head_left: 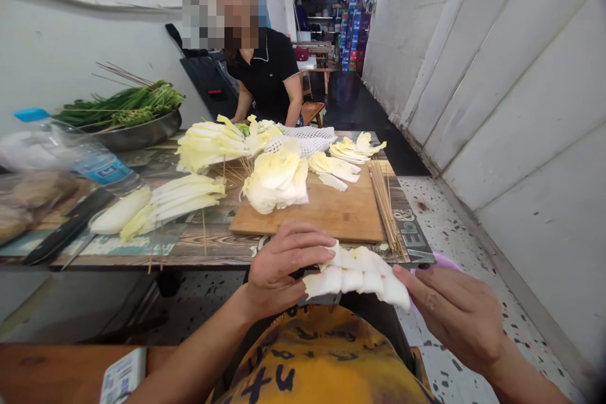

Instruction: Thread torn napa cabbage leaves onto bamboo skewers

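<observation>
Over my lap, just off the table's near edge, I hold a row of overlapping pale napa cabbage pieces (pixel 360 279). My left hand (pixel 288 265) grips the left end, thumb below and fingers on top. At the other end, my right hand (pixel 454 306) pinches the pieces between thumb and fingers. Any skewer inside them is hidden. Beyond my hands, a wooden cutting board (pixel 322 211) carries a stack of cabbage leaves (pixel 277 180) and smaller loose leaves (pixel 334 167). Thin bamboo skewers (pixel 384 205) lie along the board's right edge.
Skewered cabbage (pixel 175 202) lies at left beside a black-handled knife (pixel 66 227) and a plastic bottle (pixel 101 161). Behind are a metal bowl (pixel 142 132) of skewered greens and more cabbage (pixel 213 142). A person in a black shirt (pixel 272 72) sits across the table.
</observation>
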Motion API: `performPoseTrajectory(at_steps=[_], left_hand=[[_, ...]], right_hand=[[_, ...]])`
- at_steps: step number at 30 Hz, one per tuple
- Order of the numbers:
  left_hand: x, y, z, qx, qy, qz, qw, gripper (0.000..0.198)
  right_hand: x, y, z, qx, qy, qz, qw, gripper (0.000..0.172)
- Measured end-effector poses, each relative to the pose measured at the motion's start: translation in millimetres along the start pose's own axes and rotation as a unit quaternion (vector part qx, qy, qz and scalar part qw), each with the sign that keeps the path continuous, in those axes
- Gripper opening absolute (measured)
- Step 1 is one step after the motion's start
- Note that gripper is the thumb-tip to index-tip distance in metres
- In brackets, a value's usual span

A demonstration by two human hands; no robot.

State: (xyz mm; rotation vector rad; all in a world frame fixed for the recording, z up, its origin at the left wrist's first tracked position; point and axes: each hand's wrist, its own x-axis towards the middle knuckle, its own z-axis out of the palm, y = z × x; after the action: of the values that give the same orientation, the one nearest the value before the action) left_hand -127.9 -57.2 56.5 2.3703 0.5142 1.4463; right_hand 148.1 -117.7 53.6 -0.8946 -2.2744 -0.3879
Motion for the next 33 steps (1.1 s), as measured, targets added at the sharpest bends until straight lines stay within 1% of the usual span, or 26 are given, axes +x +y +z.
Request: performPoseTrajectory(at_steps=[6, 10, 12, 15, 17, 19, 24, 27, 29, 33], left_hand=[[-1, 2, 0.3, 0.008, -0.007, -0.002, 1.0, 0.019], [-4, 3, 0.4, 0.033, 0.003, 0.01, 0.999, 0.017], [-5, 5, -0.7, 0.066, 0.002, 0.024, 0.998, 0.018], [-4, 7, -2.8, 0.126, -0.006, 0.065, 0.99, 0.018], [-3, 8, -3.5, 0.136, -0.005, 0.082, 0.987, 0.019], [-2, 7, -3.5, 0.11, -0.011, 0.08, 0.991, 0.02], [-9, 7, -4.4, -0.005, -0.066, 0.046, 0.997, 0.024], [-16, 10, -5.5, -0.024, -0.087, 0.032, 0.995, 0.028], [-19, 12, -5.4, -0.033, -0.092, 0.022, 0.995, 0.031], [-22, 13, -5.5, -0.044, -0.088, 0.019, 0.995, 0.034]], right_hand=[[-5, 0, 2, -0.02, -0.009, 0.003, 1.0, 0.039], [-5, -1, 2, -0.026, -0.004, -0.005, 1.0, 0.039], [-5, -1, 2, -0.022, -0.003, -0.011, 1.0, 0.038], [-6, -1, 1, -0.02, -0.005, -0.021, 1.0, 0.038], [-6, -1, 1, -0.022, -0.006, -0.026, 0.999, 0.038], [-5, -2, 0, -0.022, -0.009, -0.027, 0.999, 0.038], [-1, -4, -8, -0.003, -0.044, -0.026, 0.999, 0.037], [-2, -4, -14, 0.018, -0.086, -0.037, 0.995, 0.038], [-3, -4, -15, 0.031, -0.109, -0.04, 0.993, 0.039], [-1, -4, -14, 0.024, -0.112, -0.046, 0.992, 0.038]])
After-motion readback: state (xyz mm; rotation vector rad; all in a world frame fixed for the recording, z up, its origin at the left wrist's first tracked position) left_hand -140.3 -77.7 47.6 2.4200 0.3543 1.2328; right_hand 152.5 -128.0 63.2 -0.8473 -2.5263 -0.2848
